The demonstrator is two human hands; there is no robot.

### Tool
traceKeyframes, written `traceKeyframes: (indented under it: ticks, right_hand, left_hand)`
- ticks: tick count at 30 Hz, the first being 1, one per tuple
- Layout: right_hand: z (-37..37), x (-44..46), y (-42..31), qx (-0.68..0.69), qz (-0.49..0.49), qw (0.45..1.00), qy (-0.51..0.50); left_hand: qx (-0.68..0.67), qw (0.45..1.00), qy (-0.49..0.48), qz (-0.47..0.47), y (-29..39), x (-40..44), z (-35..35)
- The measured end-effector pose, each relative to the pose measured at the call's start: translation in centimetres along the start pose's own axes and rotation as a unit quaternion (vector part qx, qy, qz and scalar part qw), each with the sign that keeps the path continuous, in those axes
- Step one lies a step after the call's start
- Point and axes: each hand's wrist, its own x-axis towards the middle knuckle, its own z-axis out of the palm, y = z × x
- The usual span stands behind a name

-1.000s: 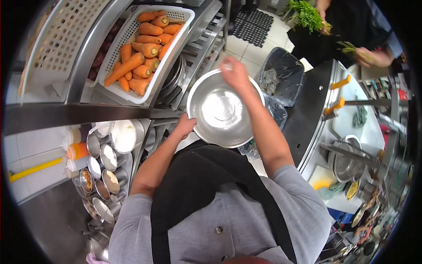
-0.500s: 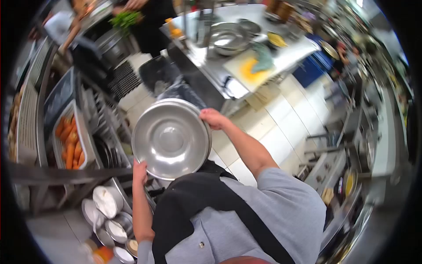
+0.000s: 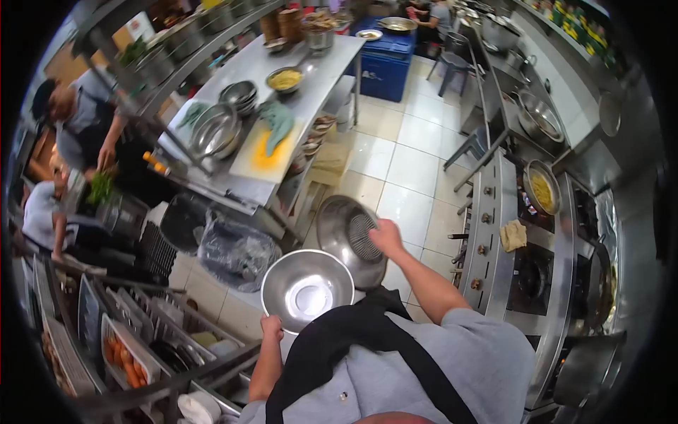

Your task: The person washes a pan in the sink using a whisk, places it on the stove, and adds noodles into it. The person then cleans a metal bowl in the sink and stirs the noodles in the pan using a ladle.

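My left hand (image 3: 272, 326) is closed on the rim of a shiny steel mixing bowl (image 3: 282, 283), held low in front of my apron with its inside facing up. My right hand (image 3: 386, 240) grips the edge of a steel colander (image 3: 335, 226), whose base shows a round patch of small holes. The colander is tilted and sits just right of the bowl, partly behind it. Both vessels look empty. Whether their rims touch, I cannot tell.
A steel table (image 3: 205, 78) ahead bears bowls and a yellow-stained cutting board (image 3: 247, 159). A bin with a plastic liner (image 3: 240, 244) stands below. To the right is a stove (image 3: 505, 254) with a pan of food (image 3: 540, 189). Carrots (image 3: 126, 360) lie lower left; two people work at left.
The bowl and colander, stacked together before, are now apart: the bowl in my left hand, the colander in my right. My view has turned right, towards the aisle and stove.
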Motion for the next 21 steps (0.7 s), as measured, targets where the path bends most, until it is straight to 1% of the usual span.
traceKeyframes:
  ticks: [1,2,3,4,5,6,7,8,9,10,11,12,13,14,15,16,17,19,20,21]
  right_hand:
    - [-3.7,1.4,0.3,-0.014,0.026,0.999,0.020]
    - [-5.6,3.2,3.0,-0.015,0.008,0.997,0.076]
    - [-12.2,6.0,3.7,0.020,0.062,0.992,0.109]
    - [-15.3,7.1,3.7,0.076,0.077,0.986,0.129]
    - [-17.1,9.1,5.6,0.101,0.081,0.980,0.154]
    - [-18.2,10.4,7.4,0.125,0.089,0.973,0.174]
    - [-19.0,11.2,8.7,0.121,0.094,0.973,0.172]
    - [-19.8,12.2,9.7,0.199,0.112,0.958,0.173]
    - [-20.7,13.6,10.5,0.276,0.127,0.937,0.175]
    - [-20.7,14.7,11.6,0.272,0.126,0.937,0.177]
    - [-19.9,15.2,12.4,0.384,0.148,0.895,0.171]
    - [-19.2,15.8,12.9,0.491,0.166,0.840,0.163]
    - [-19.1,16.4,12.8,0.486,0.166,0.842,0.165]
    - [-18.9,16.7,12.2,0.504,0.185,0.831,0.145]
    - [-18.7,17.0,12.1,0.522,0.205,0.819,0.126]
    - [-18.4,17.9,12.6,0.519,0.206,0.820,0.128]
    - [-18.0,18.9,13.3,0.519,0.221,0.815,0.131]
    - [-17.6,21.4,14.5,0.527,0.236,0.805,0.135]
    - [-17.5,22.8,15.1,0.527,0.236,0.805,0.138]
    - [-17.5,24.2,15.8,0.472,0.220,0.841,0.146]
  left_hand:
    - [-0.003,0.999,-0.031,0.039,0.0,1.3,2.0]
    - [0.001,0.998,-0.040,0.043,1.5,0.9,4.4]
    - [0.000,0.999,-0.034,0.024,4.3,0.5,10.0]
    - [-0.002,1.000,-0.018,-0.001,5.6,0.0,12.8]
    - [0.073,0.997,-0.018,0.005,6.7,0.6,15.6]
    - [0.072,0.997,-0.022,0.003,7.7,0.6,18.5]
    - [0.086,0.996,-0.026,0.000,9.1,0.8,21.1]
    - [0.098,0.995,-0.030,-0.002,11.3,0.6,24.0]
    - [0.098,0.993,-0.052,0.044,12.9,0.9,26.8]
    - [0.097,0.988,-0.075,0.089,14.4,1.5,29.7]
    - [0.077,0.987,-0.094,0.106,15.8,2.1,32.6]
    - [0.055,0.985,-0.112,0.122,17.4,2.8,35.5]
    - [0.042,0.983,-0.140,0.113,19.2,3.6,38.2]
    - [0.031,0.980,-0.167,0.102,20.8,4.1,40.7]
    - [-0.004,0.976,-0.185,0.117,22.3,4.5,43.2]
    - [-0.040,0.969,-0.203,0.134,23.9,4.9,45.8]
    - [-0.040,0.969,-0.206,0.132,25.6,5.1,47.7]
    - [-0.066,0.948,-0.277,0.141,29.2,5.7,51.0]
    - [-0.064,0.948,-0.279,0.140,30.6,6.1,52.7]
    - [-0.041,0.936,-0.296,0.183,32.0,6.7,54.5]
